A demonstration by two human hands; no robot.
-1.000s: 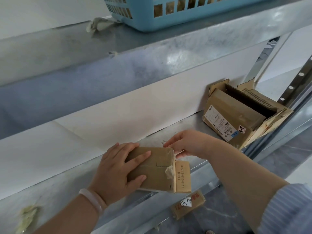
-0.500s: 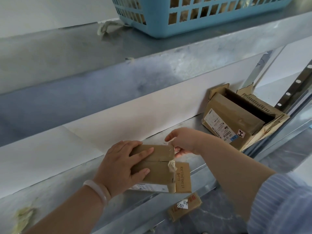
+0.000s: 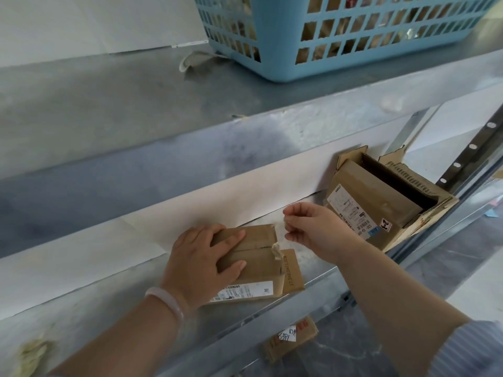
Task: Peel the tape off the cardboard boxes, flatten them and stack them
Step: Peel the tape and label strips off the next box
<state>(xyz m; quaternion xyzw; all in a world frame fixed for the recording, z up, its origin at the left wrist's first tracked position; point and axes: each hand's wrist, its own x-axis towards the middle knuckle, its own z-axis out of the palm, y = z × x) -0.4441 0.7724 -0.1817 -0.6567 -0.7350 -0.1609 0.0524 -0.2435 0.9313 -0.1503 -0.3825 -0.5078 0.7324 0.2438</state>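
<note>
two hands at work: left hand (image 3: 200, 263) spread flat, pinning small cardboard box (image 3: 255, 261) on metal shelf (image 3: 89, 319); right hand (image 3: 313, 229) pinched on tape scrap (image 3: 285, 226), just beside box's right end

Soft, even daylight fills the scene, fairly bright. The metal shelf (image 3: 313, 262) shows pale glare. The shadow under the upper shelf (image 3: 136, 164) is bluish. Straight edges bend near the borders, and the picture is slightly blurred overall.
</note>
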